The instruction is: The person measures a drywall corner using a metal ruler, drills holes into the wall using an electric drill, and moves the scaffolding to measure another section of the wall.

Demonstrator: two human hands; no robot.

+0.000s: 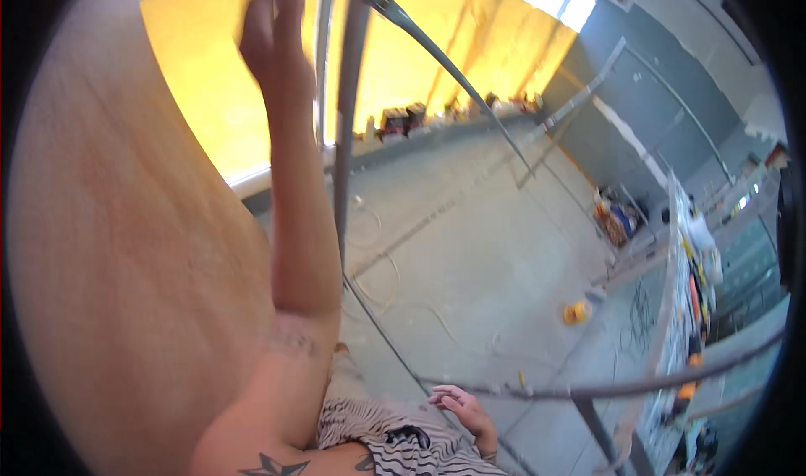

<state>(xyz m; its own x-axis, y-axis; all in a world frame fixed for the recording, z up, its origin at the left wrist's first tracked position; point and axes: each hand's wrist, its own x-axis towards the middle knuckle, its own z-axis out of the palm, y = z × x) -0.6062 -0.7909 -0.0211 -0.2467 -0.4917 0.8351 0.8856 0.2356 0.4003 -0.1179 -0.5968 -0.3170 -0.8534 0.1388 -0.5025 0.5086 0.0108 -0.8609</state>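
Tan and faintly streaked, a broad surface fills the left of my view, close beside the wearer's raised arm. At the top I see the left hand blurred against yellow sheeting; I cannot tell how far its fingers are spread, or whether they hold or touch anything. An upright metal pole is nearest to it in my view. Low down, beside the striped shirt, the right hand hangs loosely open, fingers slightly bent, nothing in its grasp, near a curving grey rail.

Beyond the metalwork I look onto a grey floor with a looping pale cable and a yellow container. Dark boxes line the foot of the sheeting; farther right, a cluttered pile lies near a grey wall.
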